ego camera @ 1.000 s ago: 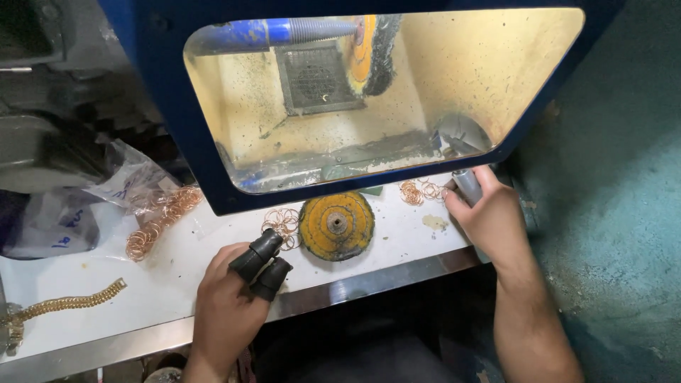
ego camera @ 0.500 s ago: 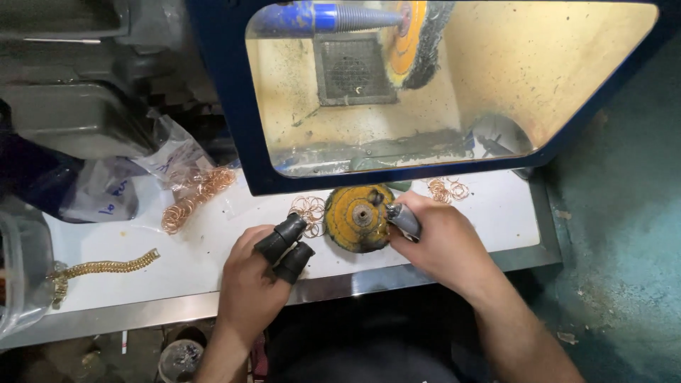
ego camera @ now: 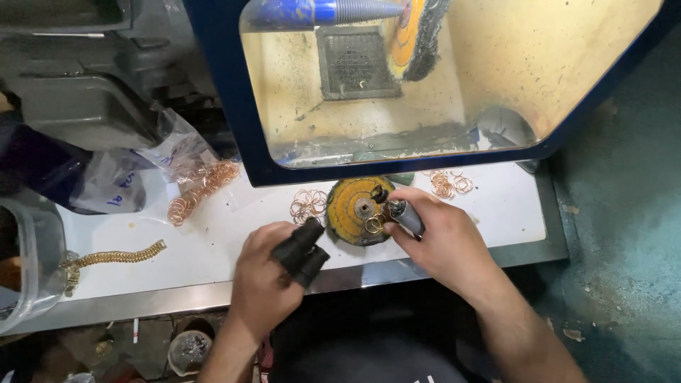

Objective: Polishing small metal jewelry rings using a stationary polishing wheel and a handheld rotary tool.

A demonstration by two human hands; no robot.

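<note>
My left hand rests on the white bench near its front edge, two fingers covered in black rubber finger guards, holding nothing. My right hand grips a small grey tool whose tip touches a thin metal ring lying on the yellow round buffing disc. The disc lies flat on the bench, just in front of the blue-framed polishing hood.
Piles of copper-coloured rings lie left of the disc, more rings beside a plastic bag, others at the right. A gold chain bracelet lies at left near a clear tub. Inside the hood spins a buffing wheel.
My right hand moved from the bench's right end to the yellow disc, bringing the grey tool onto it. The view shifted so the hood sits higher and farther right.
</note>
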